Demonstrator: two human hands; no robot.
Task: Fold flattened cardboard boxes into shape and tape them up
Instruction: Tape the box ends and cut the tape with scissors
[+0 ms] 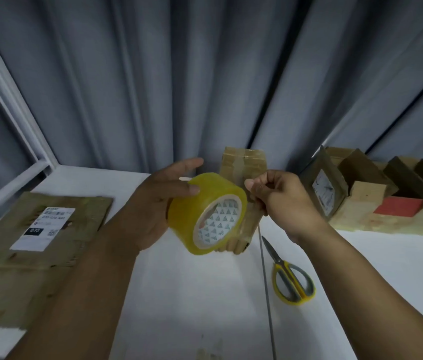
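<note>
— Tape roll (pixel 206 213), where?
— Gripped in my left hand (pixel 153 203), core facing me. My right hand (pixel 280 201) pinches the tape end (pixel 250 193), I judge, just beside it.
— And the box (pixel 244 162)?
— Upright right behind the roll, nearer my right hand.

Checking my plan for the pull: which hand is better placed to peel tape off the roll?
Right. The right hand pinches at the rim of the tape roll, likely on the loose end; the left hand grips the roll, steadying it.

Yellow tape roll (pixel 206 213), grey-yellow scissors (pixel 291 279)
</note>
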